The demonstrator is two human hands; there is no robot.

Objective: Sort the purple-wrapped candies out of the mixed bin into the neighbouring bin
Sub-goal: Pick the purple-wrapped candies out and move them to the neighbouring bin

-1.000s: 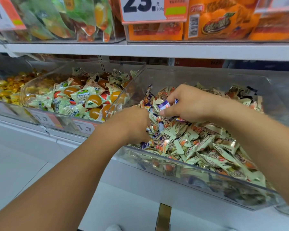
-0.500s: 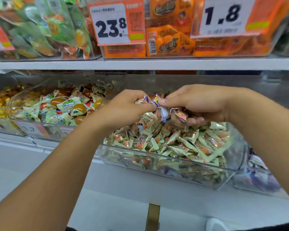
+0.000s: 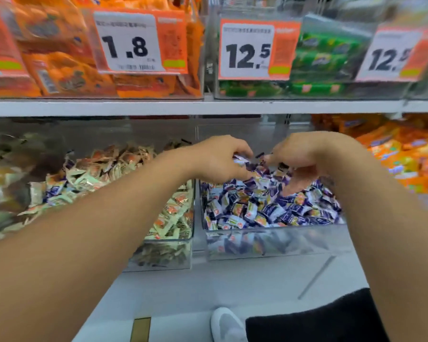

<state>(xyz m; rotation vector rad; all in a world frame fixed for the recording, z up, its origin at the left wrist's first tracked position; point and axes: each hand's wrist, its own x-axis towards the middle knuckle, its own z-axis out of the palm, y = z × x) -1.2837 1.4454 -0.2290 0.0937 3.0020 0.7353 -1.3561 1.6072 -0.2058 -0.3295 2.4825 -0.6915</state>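
Purple-wrapped candies sit pinched in the curled fingers of the left hand, above the clear plastic bin of purple candies. Beside it, the right hand hangs loose, holding nothing I can see. Next door sits the clear mixed bin of pale green candies.

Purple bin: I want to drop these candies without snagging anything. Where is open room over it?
Free: the purple bin's near half, between its front wall and both hands. Crowded: the far half, where the left hand grips purple candies beside the right hand. The mixed bin is heaped.
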